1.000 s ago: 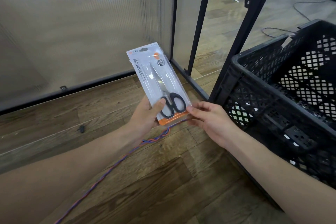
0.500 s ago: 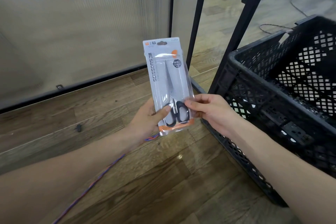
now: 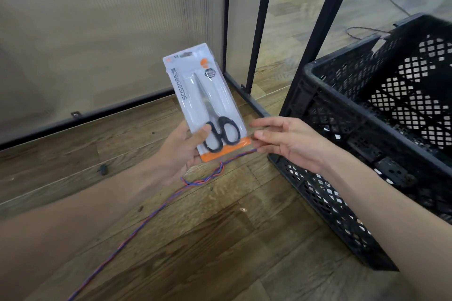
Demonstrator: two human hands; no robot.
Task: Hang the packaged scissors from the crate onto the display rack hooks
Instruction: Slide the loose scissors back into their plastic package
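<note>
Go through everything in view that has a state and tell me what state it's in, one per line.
White and orange packaged scissors: sealed, tilted upright, held off the floor.
Left hand: grips the pack's lower left edge, thumb on front.
Right hand: fingers loosely curled beside the pack's lower right corner; contact unclear.
Black plastic lattice crate: open-topped, on the floor.
Orange and blue twisted cord: slack on the floor.

Floor's wood-look planks [image 3: 220,239], brownish with some glare patches where the light bounces off. Along the left there's a ribbed translucent panel wall [image 3: 97,32], kinda frosted, sitting in a black bottom rail [image 3: 97,115] with a little bracket on it. At the corner a few black metal posts [image 3: 260,24] go up, one upright and the others slanted. Past them the same flooring keeps going, with a thin dark cable [image 3: 401,7] snaking across it and a small white scrap lying further back.
</note>
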